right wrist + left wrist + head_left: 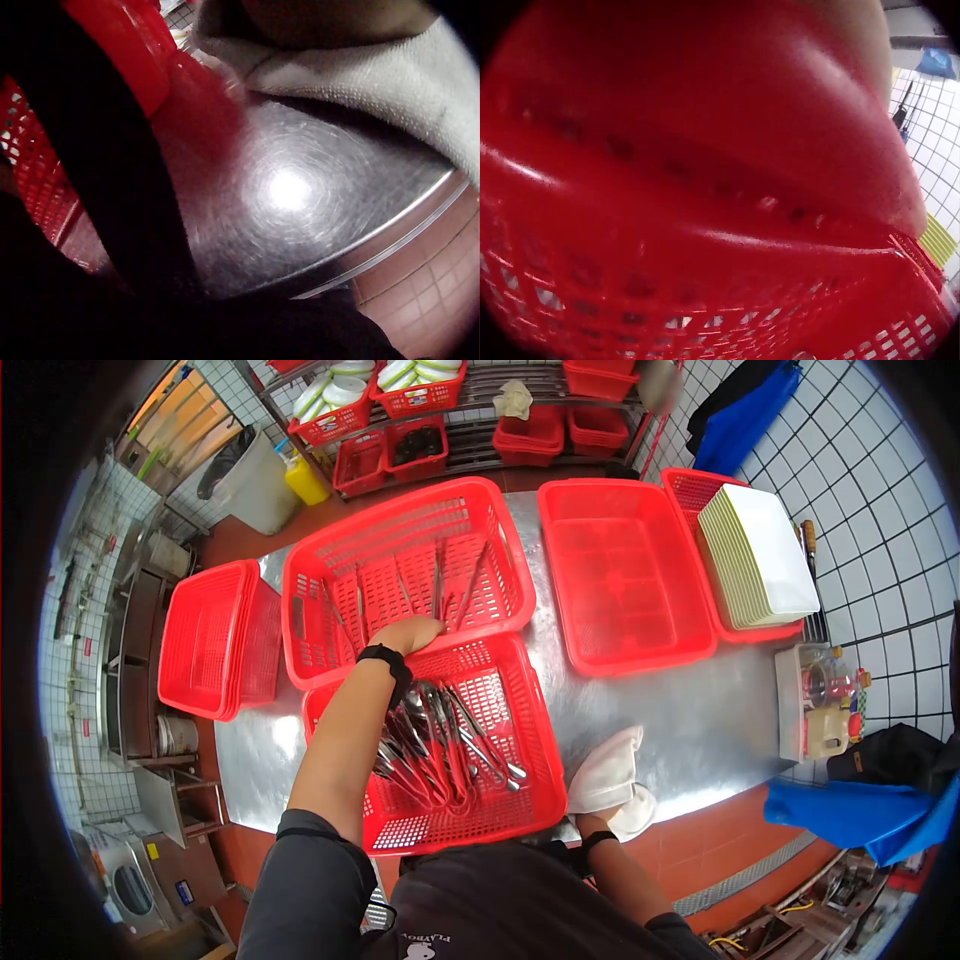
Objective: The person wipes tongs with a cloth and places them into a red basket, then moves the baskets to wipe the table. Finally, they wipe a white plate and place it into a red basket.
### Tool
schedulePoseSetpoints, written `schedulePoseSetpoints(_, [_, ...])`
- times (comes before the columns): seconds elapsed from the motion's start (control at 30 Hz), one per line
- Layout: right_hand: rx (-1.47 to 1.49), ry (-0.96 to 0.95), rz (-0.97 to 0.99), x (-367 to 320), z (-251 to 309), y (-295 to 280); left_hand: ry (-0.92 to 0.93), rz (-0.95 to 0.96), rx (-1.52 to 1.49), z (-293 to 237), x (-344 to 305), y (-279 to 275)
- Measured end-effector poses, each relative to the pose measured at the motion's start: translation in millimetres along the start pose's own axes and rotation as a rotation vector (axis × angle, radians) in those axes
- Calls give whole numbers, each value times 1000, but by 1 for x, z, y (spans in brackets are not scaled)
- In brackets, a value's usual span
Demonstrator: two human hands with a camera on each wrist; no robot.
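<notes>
My left hand (412, 631) grips the near rim of the far red basket (310, 560), where it meets the near basket; the fingertips are hidden. A few slim metal utensils (437, 582) lie spread on that basket's slotted floor. Below my left forearm, the near red basket (535, 760) holds a pile of metal tongs and other utensils (440, 750). Red basket wall (705, 247) fills most of the left wrist view. My right hand (592, 822) holds a white cloth (608, 775) at the table's front edge. In the right wrist view, the cloth (360, 82) drapes under the hand.
Nested red baskets (205, 640) stand at the steel table's (680, 710) left end. Right of the far basket sits a red tub (630, 580); beyond it, stacked white trays (765, 550) rest in another red basket. A caddy with bottles (815, 700) stands at the right end.
</notes>
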State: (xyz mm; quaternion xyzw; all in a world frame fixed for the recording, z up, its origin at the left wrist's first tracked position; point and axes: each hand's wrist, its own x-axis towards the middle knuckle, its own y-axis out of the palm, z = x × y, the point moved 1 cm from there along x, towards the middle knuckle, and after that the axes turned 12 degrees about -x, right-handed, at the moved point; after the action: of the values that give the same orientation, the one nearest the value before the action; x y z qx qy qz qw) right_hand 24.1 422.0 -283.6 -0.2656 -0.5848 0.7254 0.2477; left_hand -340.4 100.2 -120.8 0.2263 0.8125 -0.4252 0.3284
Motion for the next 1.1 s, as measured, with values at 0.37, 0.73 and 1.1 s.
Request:
schedulePoseSetpoints(0.37, [0,-72,-62,10,13,-15,379,-736,221,9,-63,10])
schedulePoseSetpoints(0.73, [41,-198,-156,13,38,-55,566,-880,-263,141,-224,12])
schedulePoseSetpoints(1.1, [125,-48,-6,1,99,-126,315,-818,-1053,239,-306,127])
